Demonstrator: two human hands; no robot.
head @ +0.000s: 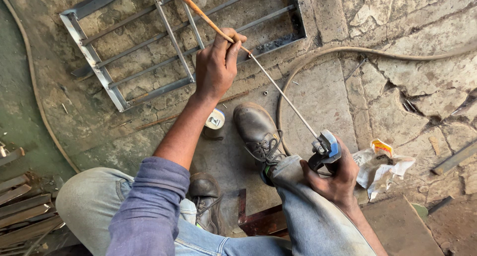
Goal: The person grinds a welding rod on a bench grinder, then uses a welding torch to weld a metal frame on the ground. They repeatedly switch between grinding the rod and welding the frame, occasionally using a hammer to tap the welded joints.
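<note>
While the right hand (334, 179) clenches an electrode holder (325, 150), left hand (216, 67) fingers pinch the welding rod (278, 87) clamped in it, above an apparently part-welded steel grille (89, 57).

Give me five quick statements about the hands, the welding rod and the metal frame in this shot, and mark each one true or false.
1. The left hand pinches the welding rod. True.
2. The right hand holds a hammer. False: it grips the electrode holder, which clamps the rod's bare end.
3. The metal frame stands upright against a wall. False: it lies flat on the cracked stone floor.
4. A cable curves across the floor behind the rod. True.
5. The person is barefoot. False: the person wears dark lace-up boots.
</note>
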